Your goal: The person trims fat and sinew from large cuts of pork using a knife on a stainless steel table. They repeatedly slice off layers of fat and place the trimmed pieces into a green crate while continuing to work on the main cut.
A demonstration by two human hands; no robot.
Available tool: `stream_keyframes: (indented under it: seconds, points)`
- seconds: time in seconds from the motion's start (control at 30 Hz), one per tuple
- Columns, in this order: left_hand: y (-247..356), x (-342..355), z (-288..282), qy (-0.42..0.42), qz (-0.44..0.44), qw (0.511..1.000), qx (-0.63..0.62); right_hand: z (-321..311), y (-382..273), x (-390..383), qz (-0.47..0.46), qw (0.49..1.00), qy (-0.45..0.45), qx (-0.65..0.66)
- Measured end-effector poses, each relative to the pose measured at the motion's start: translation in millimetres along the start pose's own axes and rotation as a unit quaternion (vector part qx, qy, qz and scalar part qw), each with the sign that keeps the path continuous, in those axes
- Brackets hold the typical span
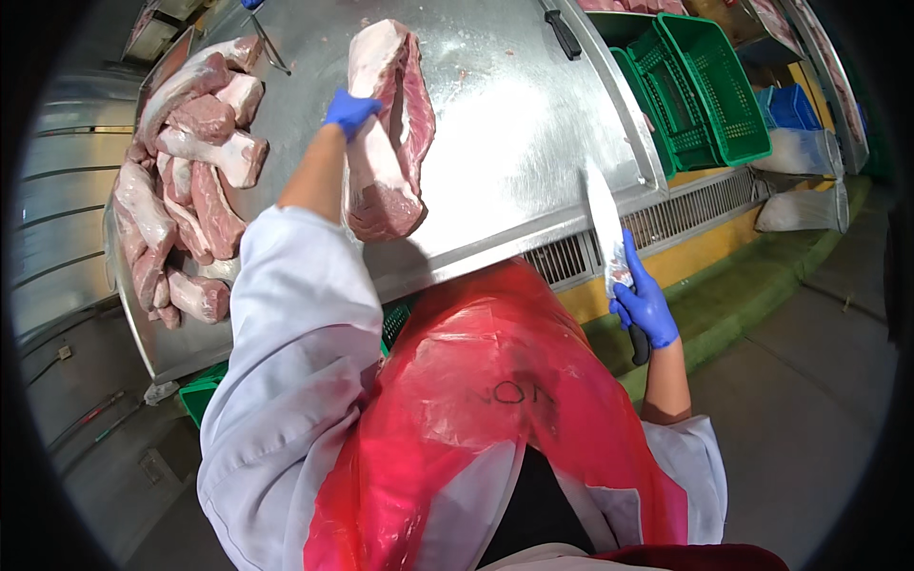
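A long slab of raw meat (381,186) with a pale fat layer lies lengthwise on the steel table (495,105), a dark red cut face showing along its right side. My left hand (352,112), in a blue glove, is on the slab's left edge, its fingers partly hidden against the meat. To the right, beyond the table's front edge, my right hand (647,303), also gloved in blue, is closed round the black handle of a knife (602,214). The blade points away from me and stays apart from the meat.
Several raw meat pieces (205,157) are heaped at the table's left end. Another black-handled knife (563,36) lies near the far right edge. Green plastic crates (705,90) stand beyond that edge. A metal grating (685,205) runs below the table.
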State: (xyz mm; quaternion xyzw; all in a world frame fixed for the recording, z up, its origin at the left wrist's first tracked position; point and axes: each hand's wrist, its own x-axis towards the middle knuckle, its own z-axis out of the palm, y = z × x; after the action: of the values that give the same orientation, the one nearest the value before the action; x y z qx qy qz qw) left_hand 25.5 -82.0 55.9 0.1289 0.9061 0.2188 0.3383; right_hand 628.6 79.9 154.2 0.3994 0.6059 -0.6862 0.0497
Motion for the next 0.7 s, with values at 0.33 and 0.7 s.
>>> stream_keyframes:
  seconds: [0.33,0.7]
  points:
    - [-31,-66,6,-0.104,0.064,0.919,-0.375,-62,-11,65,0.027,0.998,0.012,0.058]
    - [48,-126,174,0.141,0.133,0.956,0.221,-82,-63,173,-0.084,0.995,-0.05,0.005]
